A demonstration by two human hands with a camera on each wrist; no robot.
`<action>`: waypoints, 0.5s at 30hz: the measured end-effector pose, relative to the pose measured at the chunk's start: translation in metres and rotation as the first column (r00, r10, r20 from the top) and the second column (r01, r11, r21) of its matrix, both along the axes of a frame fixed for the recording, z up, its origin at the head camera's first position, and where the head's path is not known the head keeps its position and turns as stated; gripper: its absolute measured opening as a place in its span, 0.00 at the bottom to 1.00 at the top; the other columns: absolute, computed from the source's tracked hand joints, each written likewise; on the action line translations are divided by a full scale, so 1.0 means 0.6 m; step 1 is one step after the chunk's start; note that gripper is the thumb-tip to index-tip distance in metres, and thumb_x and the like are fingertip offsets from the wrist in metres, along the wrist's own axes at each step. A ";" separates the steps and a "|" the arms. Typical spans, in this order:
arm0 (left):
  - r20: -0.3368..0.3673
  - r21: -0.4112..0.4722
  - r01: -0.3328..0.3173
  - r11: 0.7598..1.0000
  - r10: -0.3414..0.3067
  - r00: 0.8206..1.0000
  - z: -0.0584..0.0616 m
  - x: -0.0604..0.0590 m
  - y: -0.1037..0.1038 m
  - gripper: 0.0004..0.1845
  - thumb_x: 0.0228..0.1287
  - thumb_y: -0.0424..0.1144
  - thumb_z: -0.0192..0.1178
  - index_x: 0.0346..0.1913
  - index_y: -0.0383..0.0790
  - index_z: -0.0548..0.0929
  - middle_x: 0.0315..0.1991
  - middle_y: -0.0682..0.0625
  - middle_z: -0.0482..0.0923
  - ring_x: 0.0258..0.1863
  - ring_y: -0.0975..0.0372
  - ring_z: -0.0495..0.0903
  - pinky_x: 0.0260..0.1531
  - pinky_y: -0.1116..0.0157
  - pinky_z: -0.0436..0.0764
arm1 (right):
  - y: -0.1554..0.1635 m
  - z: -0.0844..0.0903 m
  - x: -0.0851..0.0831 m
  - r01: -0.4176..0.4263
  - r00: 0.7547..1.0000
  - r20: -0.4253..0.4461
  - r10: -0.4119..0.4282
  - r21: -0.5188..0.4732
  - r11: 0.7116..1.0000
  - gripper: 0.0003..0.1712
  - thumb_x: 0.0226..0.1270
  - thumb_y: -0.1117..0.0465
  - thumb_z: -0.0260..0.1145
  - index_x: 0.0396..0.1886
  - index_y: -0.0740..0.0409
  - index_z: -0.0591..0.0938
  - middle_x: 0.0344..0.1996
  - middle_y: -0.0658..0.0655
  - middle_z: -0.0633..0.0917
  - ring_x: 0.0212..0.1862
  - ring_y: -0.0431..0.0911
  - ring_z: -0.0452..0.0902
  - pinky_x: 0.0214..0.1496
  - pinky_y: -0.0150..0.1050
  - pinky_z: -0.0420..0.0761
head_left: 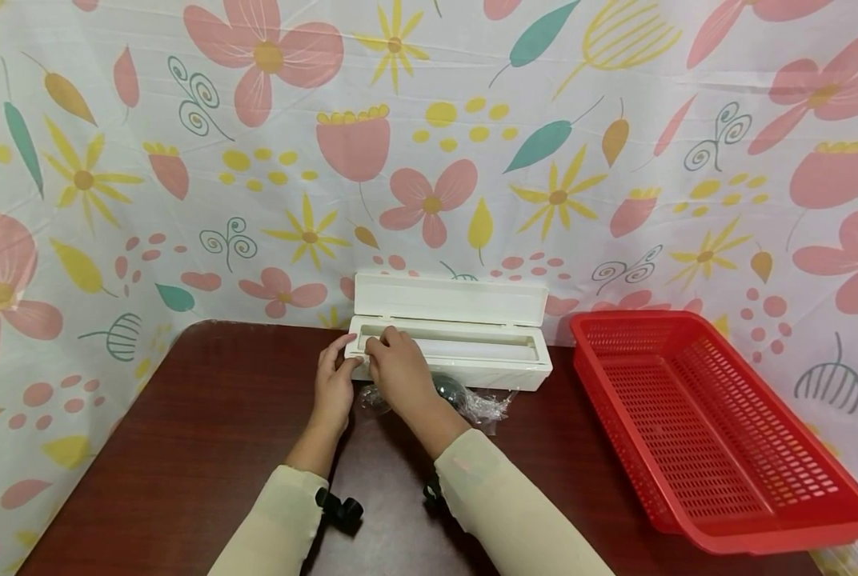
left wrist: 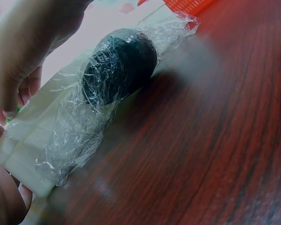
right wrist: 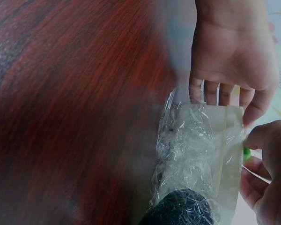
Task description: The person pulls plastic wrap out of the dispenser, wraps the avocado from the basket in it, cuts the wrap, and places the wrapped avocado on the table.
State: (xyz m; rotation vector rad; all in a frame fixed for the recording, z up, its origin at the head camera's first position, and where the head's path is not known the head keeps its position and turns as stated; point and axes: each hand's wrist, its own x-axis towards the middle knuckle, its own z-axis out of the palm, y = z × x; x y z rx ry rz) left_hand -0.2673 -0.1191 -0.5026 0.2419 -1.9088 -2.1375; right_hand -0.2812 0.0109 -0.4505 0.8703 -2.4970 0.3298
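A white plastic-wrap dispenser (head_left: 501,374) stands against the patterned cloth, its lid (head_left: 451,300) raised and a pale roll (head_left: 465,350) inside. My left hand (head_left: 334,388) grips the dispenser's left end, thumb near the front edge and fingers behind. With thumb and fingertips, my right hand (head_left: 403,372) pinches a small green piece (right wrist: 246,153) at the front edge near that same end; most of the piece is hidden by the fingers. Before the dispenser lies a dark rounded item (left wrist: 126,61) wrapped in clear plastic wrap (left wrist: 79,136), its ends bunched on both sides.
To the right, a red perforated basket (head_left: 695,448) sits on the dark wooden table (head_left: 206,432). Flowered cloth (head_left: 429,200) hangs directly behind the table's back edge. A black strap mount (head_left: 338,512) is worn at the left wrist.
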 end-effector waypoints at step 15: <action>0.021 -0.003 0.033 0.999 -0.033 0.999 0.049 0.026 0.003 0.24 0.72 0.28 0.53 0.69 0.32 0.72 0.69 0.36 0.59 0.73 0.48 0.59 0.65 0.59 0.64 | 0.004 -0.005 -0.003 0.025 0.999 -0.028 -0.025 0.016 1.000 0.04 0.72 0.60 0.64 0.39 0.50 0.84 0.36 0.53 0.80 0.36 0.49 0.75 0.42 0.41 0.76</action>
